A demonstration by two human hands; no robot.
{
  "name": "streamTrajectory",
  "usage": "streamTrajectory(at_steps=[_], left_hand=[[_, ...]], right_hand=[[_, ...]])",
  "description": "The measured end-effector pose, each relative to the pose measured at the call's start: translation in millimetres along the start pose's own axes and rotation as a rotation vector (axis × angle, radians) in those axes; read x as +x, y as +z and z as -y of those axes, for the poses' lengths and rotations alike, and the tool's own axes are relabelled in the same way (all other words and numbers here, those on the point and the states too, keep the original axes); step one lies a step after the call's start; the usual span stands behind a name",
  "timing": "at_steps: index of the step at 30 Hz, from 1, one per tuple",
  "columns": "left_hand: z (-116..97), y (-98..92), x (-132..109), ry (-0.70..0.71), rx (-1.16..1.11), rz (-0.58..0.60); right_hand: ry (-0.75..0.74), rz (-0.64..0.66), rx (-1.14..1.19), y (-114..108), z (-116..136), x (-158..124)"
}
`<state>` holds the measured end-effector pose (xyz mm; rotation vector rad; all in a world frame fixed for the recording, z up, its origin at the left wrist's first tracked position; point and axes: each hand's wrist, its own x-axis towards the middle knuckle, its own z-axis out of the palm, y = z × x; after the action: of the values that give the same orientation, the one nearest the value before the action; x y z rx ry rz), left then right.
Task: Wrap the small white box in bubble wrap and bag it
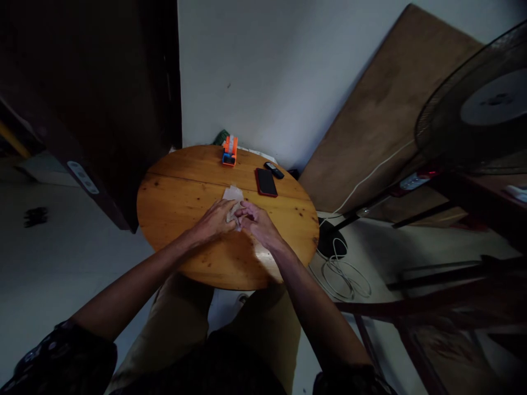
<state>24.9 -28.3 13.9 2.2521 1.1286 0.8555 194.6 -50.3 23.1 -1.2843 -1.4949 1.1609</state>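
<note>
My left hand (216, 218) and my right hand (256, 220) meet over the middle of a round wooden table (173, 211). Between them is a pale, crumpled, tissue-like piece (233, 194), its far end sticking out beyond my fingers. The left fingers are closed over its left side. On the other side, my right fingers are bent and pinch at its edge. Parts of the piece are hidden under both hands, and I cannot tell whether something lies inside it.
An orange and blue tape dispenser (230, 150) stands at the table's far edge. Right of it lie a dark phone with a red edge (266, 182) and a small black handset (274, 170). A fan (481, 104) stands at right, above a coiled white cable (343, 277).
</note>
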Motion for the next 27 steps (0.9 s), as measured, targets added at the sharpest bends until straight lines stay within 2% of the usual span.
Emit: streamTrajectory(at_steps=[3, 7, 10, 13, 17, 24, 27], left_hand=[[5, 2.7, -6, -0.043, -0.116, -0.07], [7, 1.0, -9, -0.195, -0.229, -0.136], [4, 0.6, -5, -0.266, -0.188, -0.193], [0, 2.9, 2, -0.291, -0.132, -0.184], [1, 5.7, 5, -0.263, -0.127, -0.163], [5, 7.3, -1, -0.23, -0.168, -0.148], [1, 7.3, -3, -0.243, -0.175, -0.157]], right_hand=[[-0.046, 0.04, -0.164, -1, -2, 4], [-0.099, 0.06, -0.494, 2, 6, 6], [-0.107, 0.054, -0.677, 5, 16, 3], [-0.09, 0.032, -0.744, 7, 19, 0], [-0.106, 0.049, -0.655, 5, 11, -1], [-0.123, 0.119, -0.254, -8, 1, 2], [-0.096, 0.022, -0.111, -18, -4, 8]])
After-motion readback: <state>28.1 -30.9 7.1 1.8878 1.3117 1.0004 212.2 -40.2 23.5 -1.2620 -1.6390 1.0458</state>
